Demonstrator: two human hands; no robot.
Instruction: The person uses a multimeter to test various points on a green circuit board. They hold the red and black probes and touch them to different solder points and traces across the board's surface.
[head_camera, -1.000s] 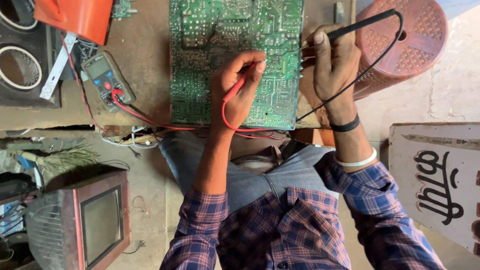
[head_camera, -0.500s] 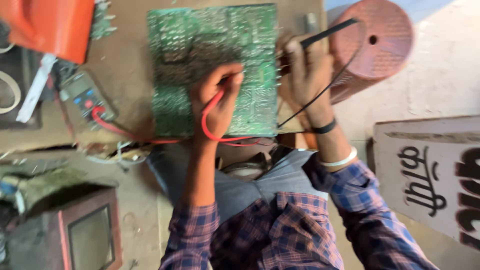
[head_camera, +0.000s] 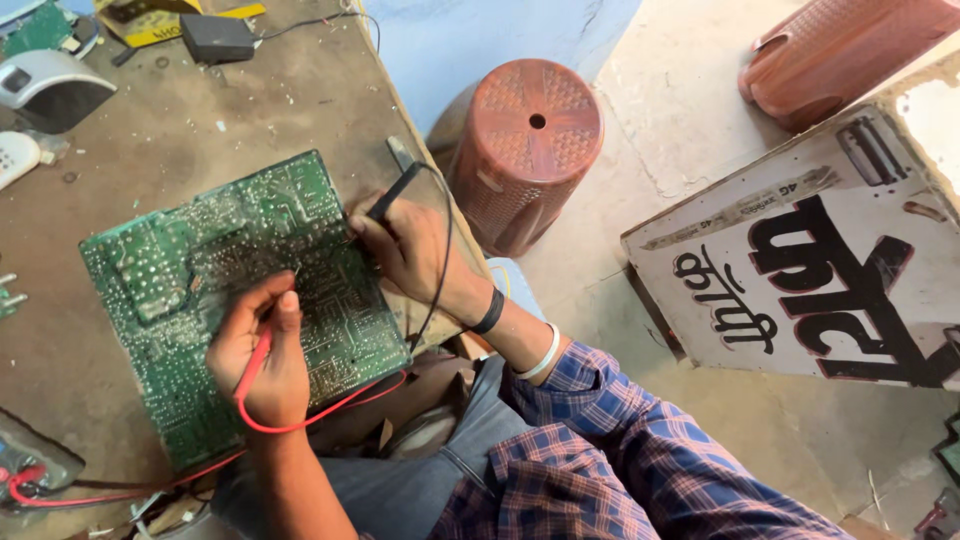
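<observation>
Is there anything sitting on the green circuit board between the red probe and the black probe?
Nothing visible does. The left hand holds the red probe and the right hand holds the black probe, both tips down on the green circuit board. Between them lies only bare soldered board.

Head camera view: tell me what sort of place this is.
Probably a small electronics repair shop. A green circuit board lies on a worn workbench, the left hand and right hand hold red and black test probes to it, and loose devices crowd the bench.
</observation>
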